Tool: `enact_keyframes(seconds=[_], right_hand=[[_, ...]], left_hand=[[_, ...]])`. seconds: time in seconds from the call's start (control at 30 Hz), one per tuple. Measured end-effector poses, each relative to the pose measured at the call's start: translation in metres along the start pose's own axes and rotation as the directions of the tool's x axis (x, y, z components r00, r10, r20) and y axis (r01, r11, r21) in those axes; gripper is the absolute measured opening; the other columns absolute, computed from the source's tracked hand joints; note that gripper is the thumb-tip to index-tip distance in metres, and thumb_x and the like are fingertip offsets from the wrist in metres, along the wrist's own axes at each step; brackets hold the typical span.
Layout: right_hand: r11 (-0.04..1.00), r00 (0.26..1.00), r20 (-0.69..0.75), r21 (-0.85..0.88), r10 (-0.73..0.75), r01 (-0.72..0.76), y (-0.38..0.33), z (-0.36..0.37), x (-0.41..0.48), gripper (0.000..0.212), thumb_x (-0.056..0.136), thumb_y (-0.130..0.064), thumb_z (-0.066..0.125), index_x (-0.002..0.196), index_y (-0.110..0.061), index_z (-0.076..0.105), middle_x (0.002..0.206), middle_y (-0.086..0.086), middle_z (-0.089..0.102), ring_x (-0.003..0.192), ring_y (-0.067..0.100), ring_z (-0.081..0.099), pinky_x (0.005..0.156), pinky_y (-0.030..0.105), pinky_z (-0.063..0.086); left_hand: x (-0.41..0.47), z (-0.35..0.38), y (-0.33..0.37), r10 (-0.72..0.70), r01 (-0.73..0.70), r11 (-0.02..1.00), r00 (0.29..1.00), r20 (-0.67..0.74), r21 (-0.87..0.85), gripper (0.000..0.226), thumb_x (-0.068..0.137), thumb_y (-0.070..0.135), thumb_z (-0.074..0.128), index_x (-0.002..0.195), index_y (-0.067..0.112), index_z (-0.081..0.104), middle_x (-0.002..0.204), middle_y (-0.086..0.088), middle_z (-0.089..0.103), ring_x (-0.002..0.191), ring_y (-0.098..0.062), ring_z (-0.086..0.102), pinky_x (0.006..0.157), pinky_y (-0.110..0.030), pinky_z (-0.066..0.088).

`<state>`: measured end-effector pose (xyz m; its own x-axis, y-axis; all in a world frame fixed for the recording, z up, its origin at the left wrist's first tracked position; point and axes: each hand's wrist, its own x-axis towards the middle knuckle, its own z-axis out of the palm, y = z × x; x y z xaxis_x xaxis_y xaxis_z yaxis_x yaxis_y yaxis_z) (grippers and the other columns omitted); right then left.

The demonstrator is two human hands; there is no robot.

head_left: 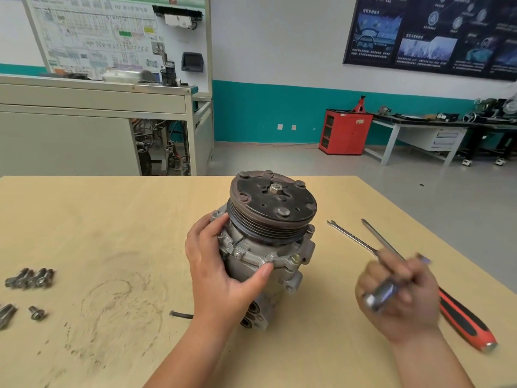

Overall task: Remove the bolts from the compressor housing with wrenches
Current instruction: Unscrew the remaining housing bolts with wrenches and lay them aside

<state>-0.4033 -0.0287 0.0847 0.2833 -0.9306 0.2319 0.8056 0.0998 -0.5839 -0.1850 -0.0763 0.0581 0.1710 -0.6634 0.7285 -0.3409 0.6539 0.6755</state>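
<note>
Compressor (268, 233) on smudged, perhaps greasy, table (98, 225); teal-banded wall (265, 113) behind.

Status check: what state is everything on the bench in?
Compressor: pulley end up, gripped by left hand.
Flange bolt: seated in housing.
Loose bolts: lying on table.
Right hand: grips a blurred chrome tool.
Open-end wrench: on table, handle hidden behind right hand.
Screwdriver: lying on table.
</note>
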Motion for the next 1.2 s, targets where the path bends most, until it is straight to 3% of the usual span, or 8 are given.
enact_keyframes(seconds=[0.13,0.27,0.4,0.5,0.7,0.83,0.97,1.2], right_hand=[[0.996,0.99,-0.115,-0.029,-0.082,0.079,0.029,0.004,-0.037,0.04,0.101,-0.005,0.014,0.126,0.017,0.037,0.124,0.047,0.038,0.115,0.053,0.043,0.087,0.046,0.039],[0.973,0.96,-0.176,-0.123,-0.217,0.197,0.036,0.017,-0.041,0.037,0.099,0.007,0.018,0.132,0.023,0.025,0.139,0.043,0.023,0.128,0.053,0.029,0.093,0.05,0.04],[0.894,0.941,-0.15,-0.386,-0.303,0.227,0.054,0.036,-0.039,0.029,0.072,-0.006,0.074,0.101,-0.009,0.073,0.112,0.024,0.064,0.097,0.031,0.066,0.055,0.025,0.054],[0.665,0.849,-0.243,-0.729,-0.47,0.16,0.054,0.042,-0.05,0.032,0.065,-0.017,0.045,0.077,-0.011,0.074,0.089,0.01,0.074,0.064,0.025,0.071,0.033,0.015,0.037],[0.336,0.8,-0.011,-0.911,-0.6,0.24,0.055,0.046,-0.042,0.041,0.073,-0.011,0.039,0.083,-0.03,0.074,0.078,0.0,0.075,0.058,0.023,0.069,0.046,0.009,0.039],[0.541,0.844,-0.027,-0.779,-0.536,0.318,0.028,0.026,-0.017,0.019,0.067,-0.02,0.055,0.066,-0.016,0.073,0.06,0.015,0.069,0.046,0.029,0.063,0.041,0.016,0.031],[0.81,0.993,-0.055,-0.584,-0.107,0.055,-0.011,0.01,0.038,0.033,0.037,-0.04,0.078,0.052,-0.013,0.068,0.046,0.014,0.061,0.031,0.018,0.051,0.038,0.008,0.03],[0.997,0.996,0.056,-0.048,0.069,-0.066,-0.006,-0.012,0.052,0.029,0.087,-0.007,0.037,0.093,0.009,0.061,0.085,0.029,0.068,0.05,0.02,0.053,0.047,0.022,0.023]], left_hand=[[0.0,-0.001,0.0,-0.001,0.001,1.0,1.0,0.011,-0.016,0.063,0.063,0.053,0.06,0.12,0.033,0.043,0.128,-0.013,0.041,0.124,-0.034,0.041,0.105,-0.022,0.032],[0.0,-0.002,0.0,-0.019,0.019,1.0,1.0,0.018,-0.012,0.069,0.062,0.055,0.06,0.124,0.032,0.042,0.129,-0.014,0.042,0.125,-0.033,0.04,0.105,-0.019,0.031],[0.0,-0.002,0.0,-0.008,0.008,1.0,1.0,0.018,-0.005,0.066,0.062,0.054,0.061,0.121,0.034,0.041,0.129,-0.016,0.043,0.125,-0.035,0.041,0.105,-0.019,0.03],[0.0,-0.002,0.0,-0.022,0.022,1.0,1.0,0.019,-0.014,0.067,0.061,0.056,0.061,0.121,0.032,0.044,0.13,-0.016,0.043,0.126,-0.034,0.04,0.105,-0.017,0.03],[-0.001,0.0,-0.003,0.002,-0.002,1.0,1.0,-0.001,-0.01,0.07,0.062,0.054,0.061,0.125,0.03,0.041,0.129,-0.013,0.042,0.125,-0.032,0.041,0.105,-0.019,0.03],[-0.001,0.0,-0.004,-0.007,0.007,1.0,1.0,-0.001,-0.023,0.07,0.061,0.054,0.062,0.125,0.031,0.042,0.13,-0.014,0.043,0.125,-0.032,0.041,0.105,-0.02,0.031],[-0.001,-0.001,-0.004,0.003,-0.003,1.0,1.0,0.003,-0.013,0.073,0.066,0.068,0.061,0.125,0.031,0.042,0.129,-0.013,0.043,0.124,-0.031,0.041,0.105,-0.023,0.033],[0.0,-0.001,-0.001,-0.027,0.027,0.999,1.0,-0.006,-0.025,0.08,0.066,0.086,0.05,0.126,0.033,0.041,0.128,-0.013,0.043,0.124,-0.034,0.042,0.105,-0.038,0.036]])
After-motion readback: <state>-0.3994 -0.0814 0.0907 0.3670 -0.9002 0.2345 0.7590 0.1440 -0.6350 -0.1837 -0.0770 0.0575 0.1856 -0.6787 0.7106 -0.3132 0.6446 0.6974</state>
